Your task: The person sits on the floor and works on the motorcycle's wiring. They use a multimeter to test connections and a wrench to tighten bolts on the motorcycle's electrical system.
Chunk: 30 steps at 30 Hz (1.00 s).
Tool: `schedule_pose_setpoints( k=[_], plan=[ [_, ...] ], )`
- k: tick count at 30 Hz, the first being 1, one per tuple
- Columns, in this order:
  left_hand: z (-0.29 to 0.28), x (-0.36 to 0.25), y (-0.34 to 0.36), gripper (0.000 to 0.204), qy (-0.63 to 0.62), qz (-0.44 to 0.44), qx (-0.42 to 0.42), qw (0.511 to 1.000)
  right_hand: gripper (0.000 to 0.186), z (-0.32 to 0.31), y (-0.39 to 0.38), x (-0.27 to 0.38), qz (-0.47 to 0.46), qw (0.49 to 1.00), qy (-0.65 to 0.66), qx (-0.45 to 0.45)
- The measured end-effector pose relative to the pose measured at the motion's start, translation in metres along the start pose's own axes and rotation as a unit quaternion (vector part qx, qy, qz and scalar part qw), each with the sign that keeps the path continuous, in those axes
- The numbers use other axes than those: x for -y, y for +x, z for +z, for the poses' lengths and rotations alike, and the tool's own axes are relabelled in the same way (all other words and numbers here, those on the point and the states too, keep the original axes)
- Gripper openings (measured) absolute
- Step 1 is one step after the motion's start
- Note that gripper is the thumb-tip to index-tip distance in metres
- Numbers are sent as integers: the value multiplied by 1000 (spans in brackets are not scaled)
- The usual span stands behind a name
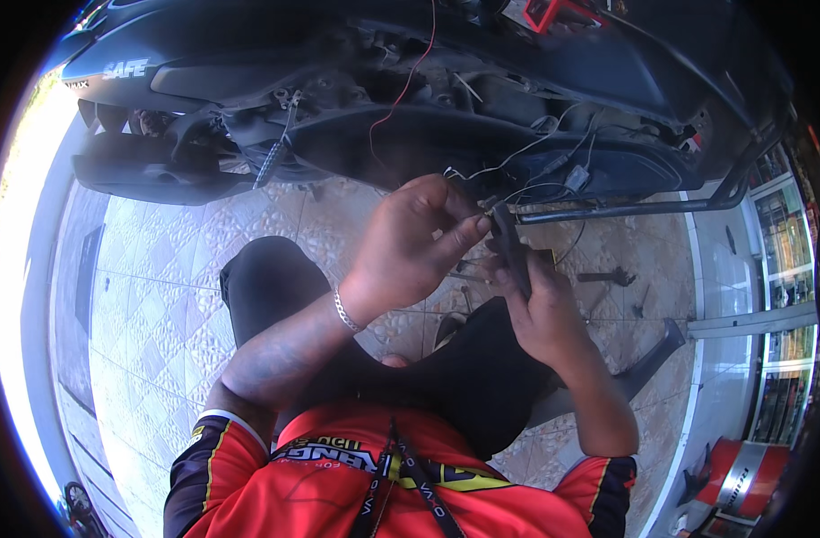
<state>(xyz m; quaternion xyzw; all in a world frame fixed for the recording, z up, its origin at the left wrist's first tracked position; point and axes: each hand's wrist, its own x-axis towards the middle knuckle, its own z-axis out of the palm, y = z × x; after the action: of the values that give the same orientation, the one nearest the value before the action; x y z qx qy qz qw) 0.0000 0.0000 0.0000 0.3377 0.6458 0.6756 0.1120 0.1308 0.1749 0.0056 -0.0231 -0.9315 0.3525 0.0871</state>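
Note:
In front of a dark scooter (356, 134), my two hands meet just below its side. My left hand (405, 238) is closed, thumb and fingertips pinched on a thin wire end at the tip of a dark hand tool. That tool (512, 247) looks like pliers, and my right hand (546, 309) is wrapped round its handles. Its jaws are partly hidden by my left thumb. Pale loose wires (540, 142) run from the scooter toward my hands. A white connector (577, 177) hangs among them, close above the tool.
A thin red wire (401, 99) dangles from the scooter's upper part. On the tiled floor (159, 296) lies a dark metal tool (607, 276), right of my hands. A dark bar (607, 212) runs along the scooter's lower right. A red drum-like container (749, 475) stands at the lower right.

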Motion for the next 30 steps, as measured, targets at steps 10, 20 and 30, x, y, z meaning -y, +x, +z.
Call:
schedule_pose_setpoints(
  k=[10, 20, 30],
  plan=[
    [11, 5, -4, 15, 88, 28, -3, 996, 25, -58, -11, 59, 145, 970, -129, 146],
    [16, 15, -6, 15, 132, 6, -8, 991, 43, -71, 6, 65, 266, 927, -102, 243],
    [15, 21, -3, 16, 121, -7, -10, 993, 29, -41, -3, 12, 107, 982, -90, 129]
  ],
)
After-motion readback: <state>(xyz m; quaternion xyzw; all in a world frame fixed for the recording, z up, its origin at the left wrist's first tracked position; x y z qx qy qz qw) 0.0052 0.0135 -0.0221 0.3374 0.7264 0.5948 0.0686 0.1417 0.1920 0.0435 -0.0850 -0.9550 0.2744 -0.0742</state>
